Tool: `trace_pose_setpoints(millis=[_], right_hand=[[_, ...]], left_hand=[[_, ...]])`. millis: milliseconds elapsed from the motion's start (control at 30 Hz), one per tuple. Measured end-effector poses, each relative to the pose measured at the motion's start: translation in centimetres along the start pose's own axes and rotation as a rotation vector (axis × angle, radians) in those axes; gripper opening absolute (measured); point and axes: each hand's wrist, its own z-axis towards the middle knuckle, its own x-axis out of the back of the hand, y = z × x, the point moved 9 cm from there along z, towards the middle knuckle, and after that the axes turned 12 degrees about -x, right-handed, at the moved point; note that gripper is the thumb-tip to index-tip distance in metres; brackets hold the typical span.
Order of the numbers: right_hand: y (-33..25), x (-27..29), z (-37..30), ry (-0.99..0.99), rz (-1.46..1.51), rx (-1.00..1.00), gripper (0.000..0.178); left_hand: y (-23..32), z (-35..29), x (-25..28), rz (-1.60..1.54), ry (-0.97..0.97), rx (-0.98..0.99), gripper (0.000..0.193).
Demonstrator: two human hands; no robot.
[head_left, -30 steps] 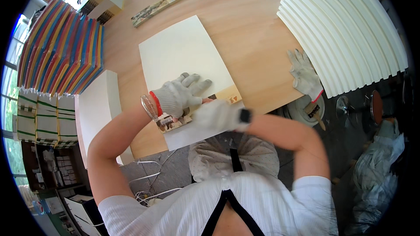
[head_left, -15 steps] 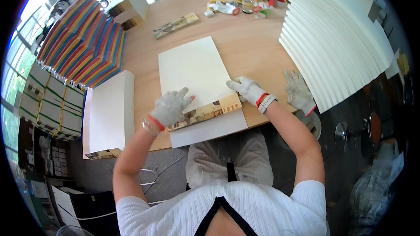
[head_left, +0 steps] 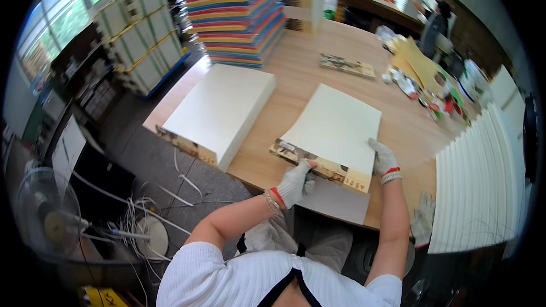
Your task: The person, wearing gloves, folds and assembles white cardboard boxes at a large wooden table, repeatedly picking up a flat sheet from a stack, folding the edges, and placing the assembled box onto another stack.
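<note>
My gloved left hand [head_left: 296, 186] is curled, a bare fingertip at the printed strip [head_left: 330, 169] along the near edge of a white sheet [head_left: 338, 122], which lies ahead of those fingers. My gloved right hand [head_left: 385, 158] touches the sheet's right edge, fingers close together. I cannot tell whether either grips. Left of my left fingers sits a thick white stack [head_left: 219, 102].

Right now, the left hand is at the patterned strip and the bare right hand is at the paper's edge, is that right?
The right hand isn't bare: the head view shows it in a pale glove. It is at the edge of the paper, the left hand at the patterned strip.
</note>
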Motion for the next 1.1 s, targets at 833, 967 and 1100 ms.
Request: trace_pose_setpoints(millis=[833, 967, 1100], right_hand=[[5.6, -39.6, 6.1, 0.03, -1.166, 0.144, 0.054], [5.7, -38.1, 8.6, 0.195, -1.336, 0.3, 0.057], [6.1, -37.8, 8.1, 0.192, -1.275, 0.262, 0.056]], left_hand=[[26.4, -10.4, 26.3, 0.764, 0.938, -1.24, 0.073], [26.7, -10.5, 24.3, 0.623, 0.889, -1.233, 0.073], [26.8, -10.9, 23.5, 0.63, 0.839, -1.135, 0.073]])
